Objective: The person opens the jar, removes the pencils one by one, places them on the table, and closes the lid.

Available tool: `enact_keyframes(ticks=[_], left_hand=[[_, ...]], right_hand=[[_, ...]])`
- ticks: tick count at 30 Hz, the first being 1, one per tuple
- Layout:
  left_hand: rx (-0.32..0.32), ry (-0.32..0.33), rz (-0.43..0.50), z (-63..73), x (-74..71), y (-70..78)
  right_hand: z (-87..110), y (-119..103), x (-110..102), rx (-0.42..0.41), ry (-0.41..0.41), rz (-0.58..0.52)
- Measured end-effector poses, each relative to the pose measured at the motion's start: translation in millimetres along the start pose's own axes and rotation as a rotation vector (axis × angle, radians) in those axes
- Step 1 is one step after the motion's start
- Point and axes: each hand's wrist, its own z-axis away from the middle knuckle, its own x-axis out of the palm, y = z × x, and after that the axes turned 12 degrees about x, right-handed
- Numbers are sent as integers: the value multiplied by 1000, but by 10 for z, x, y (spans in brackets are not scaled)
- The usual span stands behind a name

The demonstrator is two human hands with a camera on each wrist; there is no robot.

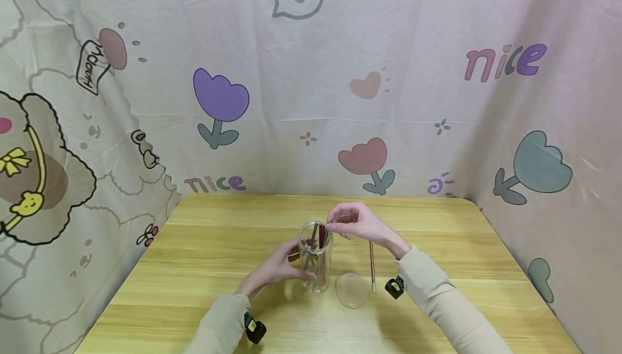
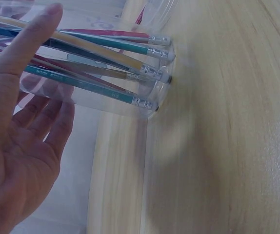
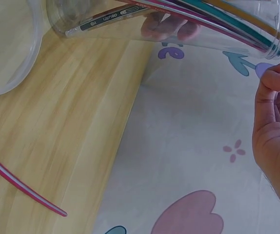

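My left hand (image 1: 277, 269) grips a clear jar (image 1: 326, 273), thumb on the near side and fingers behind. Several pencils (image 2: 96, 48) stand in it, green, red, yellow and dark, eraser ends at the bottom in the left wrist view. The jar stands upright on the table. My right hand (image 1: 357, 223) is at the jar's open rim with its fingers bent and fingertips together, right beside the pencil tops. I cannot tell whether the fingertips pinch a pencil.
A round clear lid (image 1: 352, 290) lies on the wooden table (image 1: 218, 246) just right of the jar. One red striped pencil (image 1: 372, 267) lies farther right, under the right forearm's side. A printed cloth (image 1: 301, 84) hangs behind the table.
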Motion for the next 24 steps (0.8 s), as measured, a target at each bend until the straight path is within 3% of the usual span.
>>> enact_keyframes(ticks=[16, 24], left_hand=[[-13, 6, 12, 7, 2, 7], [-8, 0, 11, 3, 4, 5]], right_hand=[[-11, 5, -2, 5, -104, 34], [-8, 14, 12, 11, -103, 44]])
